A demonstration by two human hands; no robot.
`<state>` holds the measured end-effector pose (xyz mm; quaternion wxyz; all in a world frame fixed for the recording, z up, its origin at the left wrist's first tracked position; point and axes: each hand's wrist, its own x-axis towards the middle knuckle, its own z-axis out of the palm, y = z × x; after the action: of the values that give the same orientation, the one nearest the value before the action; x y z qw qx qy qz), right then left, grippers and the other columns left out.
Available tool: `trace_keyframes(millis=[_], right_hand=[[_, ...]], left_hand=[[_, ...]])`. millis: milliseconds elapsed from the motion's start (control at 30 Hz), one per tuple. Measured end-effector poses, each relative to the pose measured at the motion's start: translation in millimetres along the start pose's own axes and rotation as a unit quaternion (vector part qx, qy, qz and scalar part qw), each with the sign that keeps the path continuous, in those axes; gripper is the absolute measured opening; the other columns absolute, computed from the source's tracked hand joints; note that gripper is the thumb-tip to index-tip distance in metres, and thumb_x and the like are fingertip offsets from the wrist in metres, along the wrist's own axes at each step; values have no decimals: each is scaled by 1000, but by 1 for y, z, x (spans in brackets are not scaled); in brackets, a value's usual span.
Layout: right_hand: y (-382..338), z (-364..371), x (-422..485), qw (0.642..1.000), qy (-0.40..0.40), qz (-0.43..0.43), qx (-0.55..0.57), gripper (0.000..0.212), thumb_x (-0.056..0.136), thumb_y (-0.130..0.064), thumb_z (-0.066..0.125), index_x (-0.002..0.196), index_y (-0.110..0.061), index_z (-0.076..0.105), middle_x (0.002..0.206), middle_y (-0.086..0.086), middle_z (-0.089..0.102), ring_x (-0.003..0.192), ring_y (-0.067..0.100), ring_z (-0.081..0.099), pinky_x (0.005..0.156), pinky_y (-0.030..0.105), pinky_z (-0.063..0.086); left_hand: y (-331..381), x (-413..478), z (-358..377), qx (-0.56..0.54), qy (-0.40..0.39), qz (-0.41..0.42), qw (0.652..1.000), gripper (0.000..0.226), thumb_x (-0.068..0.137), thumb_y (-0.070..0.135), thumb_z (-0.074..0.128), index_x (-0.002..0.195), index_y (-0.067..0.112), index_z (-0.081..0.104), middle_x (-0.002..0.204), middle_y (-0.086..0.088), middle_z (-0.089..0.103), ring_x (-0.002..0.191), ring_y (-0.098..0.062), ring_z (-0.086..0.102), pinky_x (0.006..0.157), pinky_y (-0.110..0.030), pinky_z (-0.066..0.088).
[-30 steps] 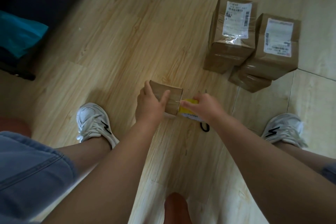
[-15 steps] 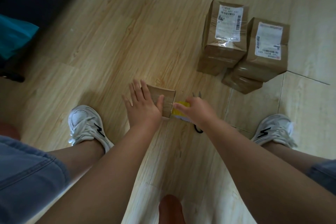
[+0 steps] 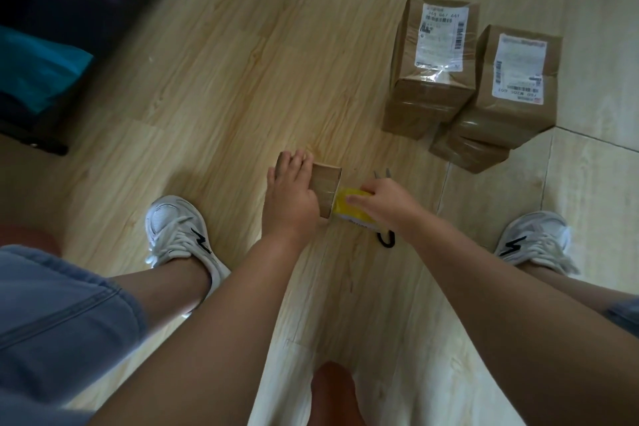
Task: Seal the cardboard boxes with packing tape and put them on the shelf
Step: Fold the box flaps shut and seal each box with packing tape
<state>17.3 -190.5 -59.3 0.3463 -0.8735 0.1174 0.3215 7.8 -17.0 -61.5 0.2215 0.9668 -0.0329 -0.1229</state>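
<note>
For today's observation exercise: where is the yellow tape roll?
Head view, centre floor: yellow tape roll in the right hand, just right of the small box under the left hand.

Beside the brown small box [image 3: 326,187], the tape roll [image 3: 346,207] is yellow; 2 white shoes [image 3: 174,228] bear black zigzags.

the left hand [image 3: 290,197] has gone from a thumb-over grip, through spread fingers, to lying with its fingers together along the left side of the small box [image 3: 326,188], fingertips at the far corner. the right hand [image 3: 387,199] has drawn back from the box edge, baring more of the yellow tape roll [image 3: 345,206] it holds.
</note>
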Motion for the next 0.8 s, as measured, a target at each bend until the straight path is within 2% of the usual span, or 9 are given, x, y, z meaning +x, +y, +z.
trace_keyframes(millis=[67,200,267,333,400,467,567,667,800], right_hand=[[5,2,-1,1000,-6,8,27,31,94,-39,64,97,-8,68,83,6,63,81,22,61,70,35,48],[2,6,-1,999,-1,-5,33,30,92,-37,66,94,-8,68,80,3,63,79,19,61,64,31,43],[-2,6,0,1000,0,-9,15,28,92,-39,66,95,-12,65,77,-3,59,79,16,59,58,27,39],[-4,6,-1,1000,-1,-10,4,28,91,-40,67,90,-13,65,75,-3,58,77,17,59,58,28,39],[-5,6,-1,1000,-7,-10,-2,27,92,-39,66,85,-13,66,75,0,60,74,17,59,63,30,41],[-7,5,-4,1000,-17,-10,0,22,92,-36,66,80,-17,64,76,0,60,71,14,57,62,30,42],[-9,3,-9,999,-32,-16,2,18,88,-30,67,82,-14,66,72,-1,58,69,14,56,58,28,39],[-13,-1,-17,998,-45,-39,4,24,85,-32,71,87,-9,70,72,1,58,68,14,56,59,28,40],[-22,-9,-29,994,-74,-73,-21,34,83,-52,73,80,-18,70,72,-2,63,68,11,60,61,28,42]], left_hand=[[1,-2,-8,46,-13,38,998,68,94,5,44,157,13,20,166,-3,14,154,-20,0,122,-33,-10],[8,2,-12,212,-113,87,967,88,96,15,54,158,15,-8,167,-1,-11,153,-18,-12,124,-39,-6],[12,5,-13,252,-154,90,951,95,94,14,55,156,15,-17,165,-2,-19,152,-19,-16,124,-44,-5],[14,5,-17,276,-174,78,942,101,93,22,59,155,16,-21,164,-2,-23,151,-21,-18,123,-49,-7],[16,4,-17,309,-171,65,933,103,93,33,60,155,17,-21,165,-5,-20,152,-24,-16,121,-52,-5],[18,2,-15,331,-144,59,931,101,92,42,62,157,18,-12,166,-9,-4,153,-28,-1,121,-47,8],[17,1,-12,316,-102,55,942,94,88,43,66,156,18,7,159,-7,22,146,-27,17,112,-41,25],[10,2,-19,275,-116,56,953,99,84,44,73,156,18,10,160,-6,23,150,-26,15,117,-43,25],[-8,2,-42,169,-121,59,976,99,82,36,76,158,20,15,161,-3,22,150,-21,15,115,-41,31]])
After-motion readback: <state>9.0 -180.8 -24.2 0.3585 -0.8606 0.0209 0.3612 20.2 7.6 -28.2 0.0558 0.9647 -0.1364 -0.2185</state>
